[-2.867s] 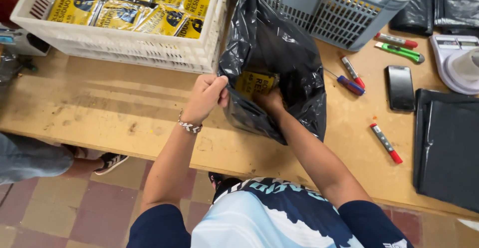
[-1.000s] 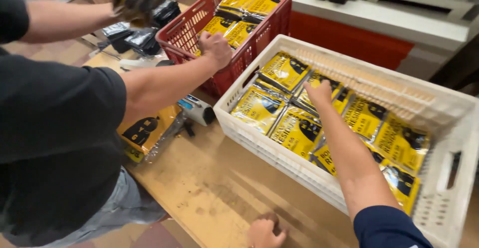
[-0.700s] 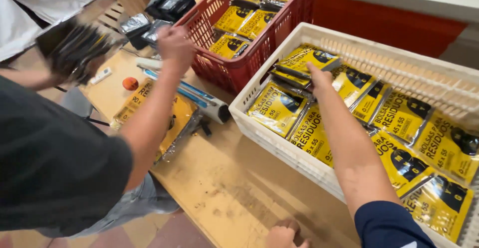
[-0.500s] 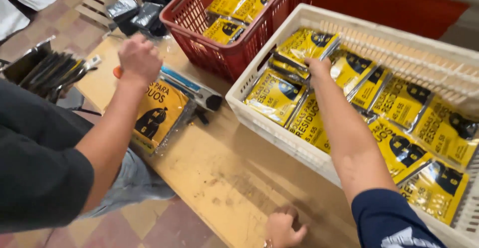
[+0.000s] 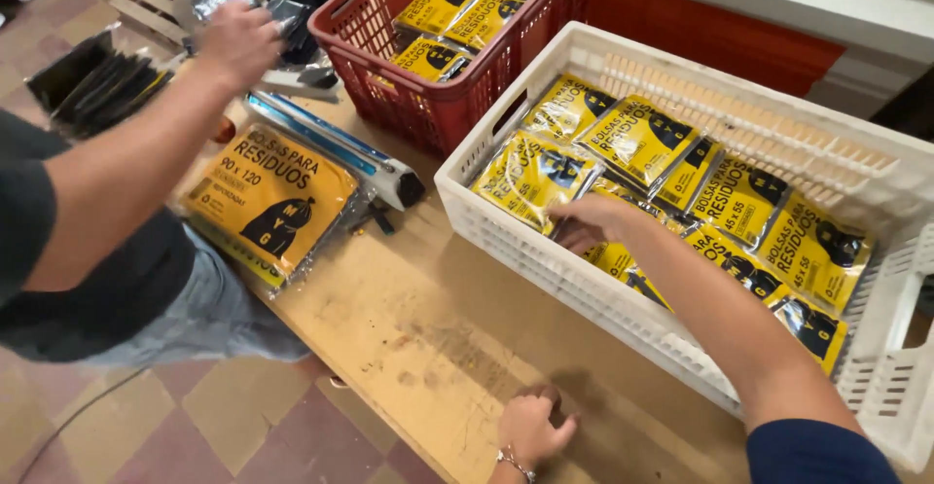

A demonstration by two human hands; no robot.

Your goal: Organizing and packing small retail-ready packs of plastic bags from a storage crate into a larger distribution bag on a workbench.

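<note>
A white plastic crate (image 5: 506, 221) on the wooden table (image 5: 409, 328) holds several yellow and black flat packets (image 5: 637, 139). My right hand (image 5: 587, 223) reaches into the crate's near left part. Its fingers curl down around the edge of one yellow packet (image 5: 530, 178) lying on the others. My left hand (image 5: 530, 428) rests on the table near its front edge, with the fingers curled in and nothing in them.
A red basket (image 5: 418, 105) with more yellow packets stands behind the crate. A stack of large yellow packets (image 5: 268, 197) and a blue and white sealing tool (image 5: 336, 153) lie at the left. A co-worker's arm (image 5: 126, 153) reaches over them towards black bags (image 5: 97, 85).
My right hand has drawn back from the middle packets to the crate's near left part. The co-worker's hand has lifted off the large packets towards the far left. My left hand stays on the table.
</note>
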